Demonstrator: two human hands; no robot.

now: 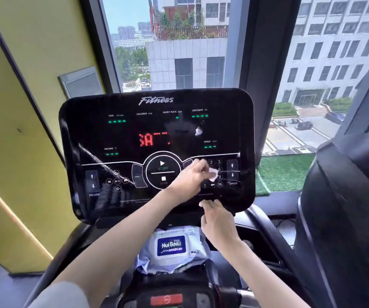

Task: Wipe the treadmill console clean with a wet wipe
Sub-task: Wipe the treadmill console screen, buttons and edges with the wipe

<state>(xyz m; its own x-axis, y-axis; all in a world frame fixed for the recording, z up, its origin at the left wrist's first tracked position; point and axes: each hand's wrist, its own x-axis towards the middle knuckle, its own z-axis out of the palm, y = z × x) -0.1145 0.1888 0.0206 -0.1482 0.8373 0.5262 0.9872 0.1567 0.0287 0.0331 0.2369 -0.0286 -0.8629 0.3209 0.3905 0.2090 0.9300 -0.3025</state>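
Left hand [190, 177] pinches one wipe [213, 174]; right hand [218, 223], uncurled, touches one console [134, 127].

Gym floor high up in a city building: a treadmill console [134, 130] branded "Fitness" shows lit readouts for time, calories, heart rate, distance, incline and speed, with start and stop keys below. The dark bulk of a second machine [345, 196] stands just to the right. A tall window [179, 52] directly ahead looks down on office blocks [325, 52] and a paved forecourt [290, 134] with parked vehicles. A strip of artificial turf [285, 170] lies along the sill, and a yellow wall [34, 52] closes the left side
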